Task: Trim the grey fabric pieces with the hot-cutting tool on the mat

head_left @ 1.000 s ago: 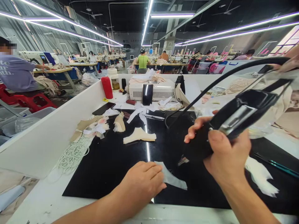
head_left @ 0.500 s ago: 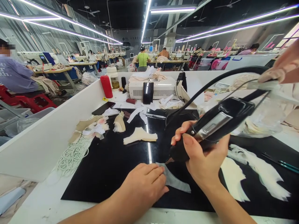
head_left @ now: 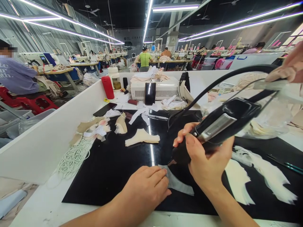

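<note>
The person's left hand [head_left: 148, 186], laid flat, presses a grey, curved, fabric-like strip [head_left: 180, 186] at its three o'clock, apparently steadying it beside the black, metal-trimmed handheld tool [head_left: 219, 124] the right hand [head_left: 206, 162] grips.

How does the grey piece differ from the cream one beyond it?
The grey piece looks sheer, the cream piece opaque. The grey piece shows as a curved strip; the cream piece has a humped middle. The left grip partly covers the grey piece; no grip touches the cream piece. Both lie on the black mat.
</note>
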### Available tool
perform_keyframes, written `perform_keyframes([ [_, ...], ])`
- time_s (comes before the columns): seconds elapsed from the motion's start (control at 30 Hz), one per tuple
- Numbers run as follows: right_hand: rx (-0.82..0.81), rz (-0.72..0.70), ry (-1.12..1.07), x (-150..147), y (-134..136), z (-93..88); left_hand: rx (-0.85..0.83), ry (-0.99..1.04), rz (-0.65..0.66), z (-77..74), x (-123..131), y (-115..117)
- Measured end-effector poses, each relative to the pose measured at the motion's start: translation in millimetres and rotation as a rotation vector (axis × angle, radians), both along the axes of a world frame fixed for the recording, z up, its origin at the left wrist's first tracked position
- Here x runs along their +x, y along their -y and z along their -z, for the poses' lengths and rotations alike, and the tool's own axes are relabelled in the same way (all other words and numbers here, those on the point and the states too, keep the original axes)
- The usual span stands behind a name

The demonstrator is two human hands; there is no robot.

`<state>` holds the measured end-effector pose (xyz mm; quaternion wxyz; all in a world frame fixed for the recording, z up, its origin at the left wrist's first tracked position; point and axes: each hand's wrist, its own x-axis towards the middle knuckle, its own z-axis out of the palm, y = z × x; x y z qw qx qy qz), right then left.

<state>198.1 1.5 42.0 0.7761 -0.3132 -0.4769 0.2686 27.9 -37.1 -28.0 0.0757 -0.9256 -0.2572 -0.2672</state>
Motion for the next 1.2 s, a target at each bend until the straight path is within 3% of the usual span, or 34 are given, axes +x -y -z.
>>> perform_keyframes([
  [0.4, -0.008, -0.096, -0.044, -9.3, 0.1, 1.5, -0.031, 0.011, 0.006, 0.8, 0.1, 0.3],
  [1.2, -0.014, -0.100, -0.050, -13.1, -1.1, 0.7, 0.003, -0.002, 0.003, 2.7, 0.8, 0.2],
])
